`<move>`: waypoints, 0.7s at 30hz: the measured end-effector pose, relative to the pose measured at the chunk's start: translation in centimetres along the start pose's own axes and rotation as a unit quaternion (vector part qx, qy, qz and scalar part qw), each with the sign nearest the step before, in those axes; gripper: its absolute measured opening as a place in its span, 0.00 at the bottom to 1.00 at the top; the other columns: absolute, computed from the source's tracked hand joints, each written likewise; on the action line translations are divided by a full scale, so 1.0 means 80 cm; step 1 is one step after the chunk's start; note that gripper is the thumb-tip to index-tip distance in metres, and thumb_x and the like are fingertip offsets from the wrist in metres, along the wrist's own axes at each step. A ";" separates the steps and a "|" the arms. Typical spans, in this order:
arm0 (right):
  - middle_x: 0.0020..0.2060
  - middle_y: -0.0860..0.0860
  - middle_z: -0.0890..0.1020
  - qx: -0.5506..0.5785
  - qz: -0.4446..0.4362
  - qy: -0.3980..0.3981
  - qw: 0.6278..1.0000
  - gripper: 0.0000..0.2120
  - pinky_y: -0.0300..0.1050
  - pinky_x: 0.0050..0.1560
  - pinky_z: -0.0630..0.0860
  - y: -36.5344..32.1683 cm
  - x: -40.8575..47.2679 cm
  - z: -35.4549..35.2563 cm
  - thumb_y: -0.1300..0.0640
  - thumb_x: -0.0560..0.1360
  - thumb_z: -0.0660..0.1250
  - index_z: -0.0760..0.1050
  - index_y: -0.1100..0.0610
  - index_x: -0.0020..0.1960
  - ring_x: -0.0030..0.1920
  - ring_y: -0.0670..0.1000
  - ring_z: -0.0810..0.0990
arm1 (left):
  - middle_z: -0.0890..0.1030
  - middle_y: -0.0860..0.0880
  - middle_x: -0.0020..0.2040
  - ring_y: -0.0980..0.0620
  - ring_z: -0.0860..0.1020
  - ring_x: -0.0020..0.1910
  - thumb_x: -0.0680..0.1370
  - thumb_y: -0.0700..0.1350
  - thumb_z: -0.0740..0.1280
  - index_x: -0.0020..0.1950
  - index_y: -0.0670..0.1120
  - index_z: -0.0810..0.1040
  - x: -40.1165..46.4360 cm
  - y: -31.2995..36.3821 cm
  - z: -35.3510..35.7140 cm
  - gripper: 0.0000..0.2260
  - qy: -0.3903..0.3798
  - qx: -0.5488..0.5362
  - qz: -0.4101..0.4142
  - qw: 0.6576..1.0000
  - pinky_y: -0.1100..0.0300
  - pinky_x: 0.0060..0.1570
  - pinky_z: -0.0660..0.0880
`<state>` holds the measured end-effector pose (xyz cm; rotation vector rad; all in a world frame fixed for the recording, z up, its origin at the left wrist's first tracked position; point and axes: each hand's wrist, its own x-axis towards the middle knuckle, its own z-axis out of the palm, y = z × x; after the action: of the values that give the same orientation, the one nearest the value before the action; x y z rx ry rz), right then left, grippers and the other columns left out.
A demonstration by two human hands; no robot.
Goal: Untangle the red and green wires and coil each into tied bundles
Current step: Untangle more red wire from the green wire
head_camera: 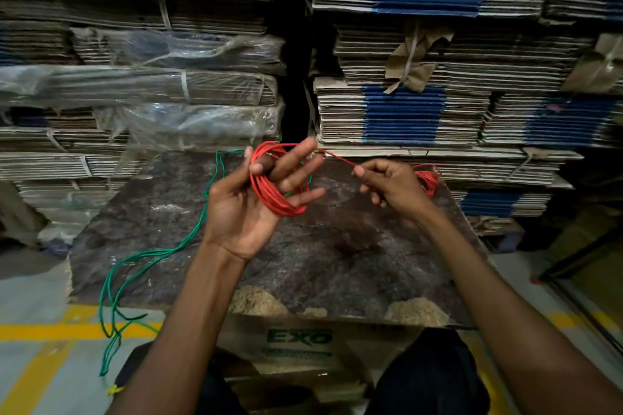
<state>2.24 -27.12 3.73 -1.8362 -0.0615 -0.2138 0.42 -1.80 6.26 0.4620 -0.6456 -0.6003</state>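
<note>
Stacks of flattened cardboard fill the back from edge to edge, some sheets printed blue, bundled with pale strapping; a dark vertical gap splits left stacks from right; several left bundles wrapped in clear plastic film; a torn brown paper scrap hangs off one right bundle; in front, a mottled dark worktop, near edge chipped, resting on a carton printed EXO; grey floor with yellow painted lines; light dim.

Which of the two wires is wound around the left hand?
The red wire: it loops around the left hand, while the green wire trails off the board.
</note>
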 end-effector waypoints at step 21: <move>0.25 0.46 0.77 -0.199 -0.088 -0.205 0.954 0.07 0.36 0.30 0.68 -0.055 -0.094 0.043 0.57 0.79 0.66 0.82 0.58 0.51 0.27 0.40 0.73 | 0.83 0.46 0.55 0.60 0.77 0.57 0.85 0.46 0.51 0.42 0.45 0.74 0.055 -0.002 -0.033 0.17 0.200 0.638 0.094 0.738 0.72 0.45 0.67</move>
<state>-5.42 -22.11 5.70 -2.2559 -0.5055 0.0414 4.94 -4.14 6.15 1.7466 -0.5975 0.2589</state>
